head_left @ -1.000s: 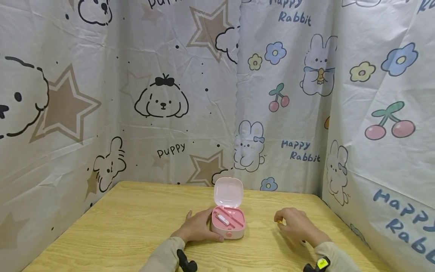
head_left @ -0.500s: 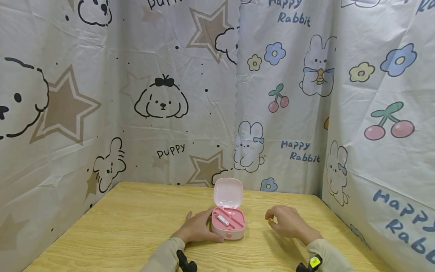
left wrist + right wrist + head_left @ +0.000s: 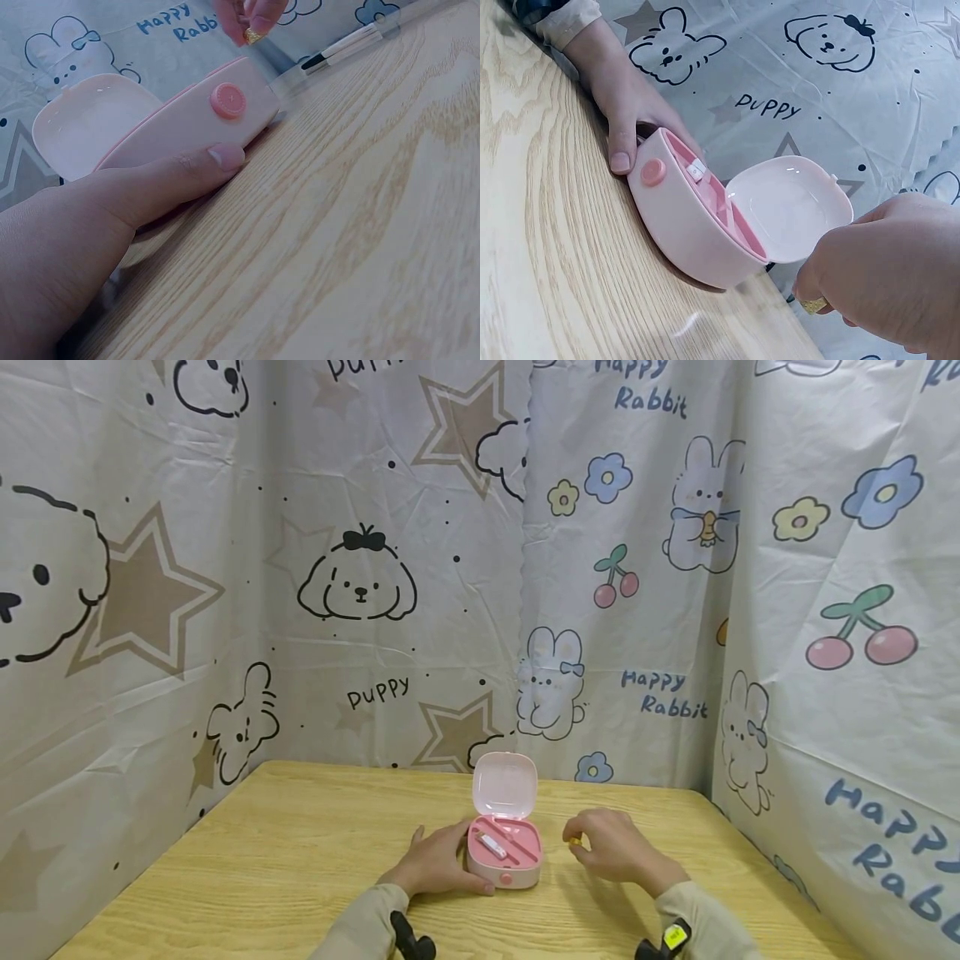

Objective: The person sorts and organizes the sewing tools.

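Observation:
A pink box [image 3: 503, 874] with a round button on its front stands on the table, its lid [image 3: 505, 785] raised at the back. My left hand [image 3: 433, 862] grips the box from the left, thumb along the front; its other fingers are mostly hidden behind it. In the pink inner tray lies a small white piece with a metal-looking end, like a USB connector [image 3: 492, 845]. To the right of the box, my right hand [image 3: 618, 846] pinches a small gold, glittery piece [image 3: 814, 305] above the table. Most of that piece is covered by the fingers.
The wood-grain table [image 3: 300, 827] extends around the box. Printed curtains [image 3: 360, 652] with puppies, rabbits and stars hang behind and at both sides. Black wrist devices [image 3: 663, 941] sit on both sleeves.
My right hand has moved left toward the box, with the gold piece still between its fingers. The left hand and the box have stayed in place.

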Motion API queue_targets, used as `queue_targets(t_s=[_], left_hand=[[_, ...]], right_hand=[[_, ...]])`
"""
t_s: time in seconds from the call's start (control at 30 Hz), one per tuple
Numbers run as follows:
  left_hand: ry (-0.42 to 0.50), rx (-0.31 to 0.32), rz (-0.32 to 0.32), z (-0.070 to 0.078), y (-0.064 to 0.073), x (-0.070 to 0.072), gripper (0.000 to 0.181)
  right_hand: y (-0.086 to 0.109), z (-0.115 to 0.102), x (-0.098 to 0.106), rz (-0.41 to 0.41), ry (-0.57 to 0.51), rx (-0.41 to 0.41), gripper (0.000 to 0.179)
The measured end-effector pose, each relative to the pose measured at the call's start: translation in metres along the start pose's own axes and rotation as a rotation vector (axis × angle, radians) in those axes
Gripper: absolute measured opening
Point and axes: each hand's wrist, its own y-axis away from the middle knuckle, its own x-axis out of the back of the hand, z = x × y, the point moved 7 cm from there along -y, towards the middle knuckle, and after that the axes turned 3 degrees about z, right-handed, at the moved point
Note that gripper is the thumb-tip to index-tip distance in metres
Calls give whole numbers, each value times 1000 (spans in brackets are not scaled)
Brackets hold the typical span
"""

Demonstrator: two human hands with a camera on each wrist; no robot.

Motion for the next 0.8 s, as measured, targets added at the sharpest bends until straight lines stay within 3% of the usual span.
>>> queue_targets(t_s=[0.37, 0.8], left_hand=[[-9, 9, 3, -3, -2, 0, 109], [-27, 1, 2, -5, -2, -2, 112]], right_hand=[[-13, -21, 2, 27, 17, 66, 7], [-27, -45, -7, -25, -27, 112, 9]])
